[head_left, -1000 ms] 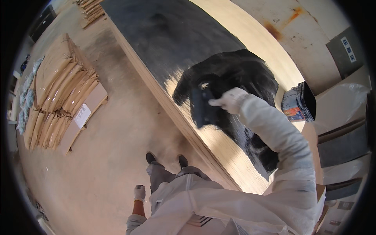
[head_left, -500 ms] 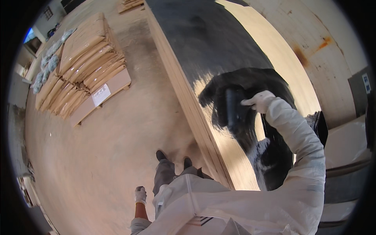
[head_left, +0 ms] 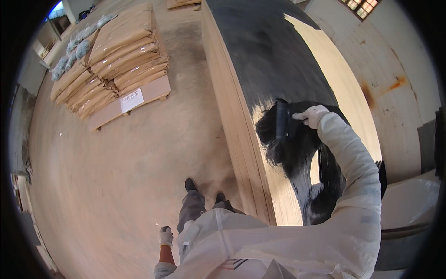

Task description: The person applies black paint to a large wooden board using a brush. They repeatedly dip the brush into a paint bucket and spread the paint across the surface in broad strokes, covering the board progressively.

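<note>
My right hand (head_left: 312, 116), in a white glove, is closed around the handle of a wide dark spreading tool (head_left: 282, 121). Whether this is a broad brush or a scraper I cannot make out. It rests in wet black coating (head_left: 302, 149) on the top of a long stack of wooden boards (head_left: 246, 153) to my right. Pale wood shows bare near the stack's left edge and in a small patch below the hand. My left hand (head_left: 166, 236), also gloved, hangs low beside my leg over the floor. Its fingers are curled, with nothing visible in them.
A pallet (head_left: 104, 118) at the far left bears several brown wrapped packages (head_left: 125, 42), with bluish plastic bundles (head_left: 76, 51) beside them. A rust-stained wall panel (head_left: 383, 93) runs along the stack's right side. Dark and pale sheets (head_left: 411, 200) lie at the right.
The whole view has turned slightly. My right hand has moved the tool a little left through the wet black coating, toward the stack's edge. My left hand still hangs low.
</note>
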The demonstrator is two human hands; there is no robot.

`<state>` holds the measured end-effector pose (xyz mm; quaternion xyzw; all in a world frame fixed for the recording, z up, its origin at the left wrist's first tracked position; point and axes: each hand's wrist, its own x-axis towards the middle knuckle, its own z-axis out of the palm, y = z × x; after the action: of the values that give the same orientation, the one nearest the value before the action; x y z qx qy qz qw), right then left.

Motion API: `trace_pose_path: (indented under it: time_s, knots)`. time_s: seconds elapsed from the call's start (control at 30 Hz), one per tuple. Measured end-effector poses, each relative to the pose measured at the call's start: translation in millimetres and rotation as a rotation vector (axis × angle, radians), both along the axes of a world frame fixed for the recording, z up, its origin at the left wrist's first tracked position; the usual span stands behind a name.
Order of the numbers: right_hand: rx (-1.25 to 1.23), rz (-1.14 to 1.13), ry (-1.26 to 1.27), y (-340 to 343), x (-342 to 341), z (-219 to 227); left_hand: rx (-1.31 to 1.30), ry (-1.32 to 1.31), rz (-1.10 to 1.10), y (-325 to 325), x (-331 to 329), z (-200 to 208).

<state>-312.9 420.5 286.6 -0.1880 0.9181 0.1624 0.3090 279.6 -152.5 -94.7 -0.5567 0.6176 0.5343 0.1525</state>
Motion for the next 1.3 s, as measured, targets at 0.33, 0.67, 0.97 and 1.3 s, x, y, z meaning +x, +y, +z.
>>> trace_pose_path:
  time_s: [0.33,0.67,0.97,1.3]
  knots:
    - [-0.042,0.188,-0.068,-72,10,-3,-0.059,-0.005,-0.110,-13,18,-24]
    - [0.012,0.040,-0.084,-75,-2,-12,-0.033,0.054,-0.075,-12,-15,-11]
    - [0.019,0.238,-0.035,-70,39,-3,-0.058,0.013,-0.151,15,32,-37]
    - [-0.035,0.413,-0.011,-22,136,-24,-0.014,0.043,-0.116,-5,13,-12]
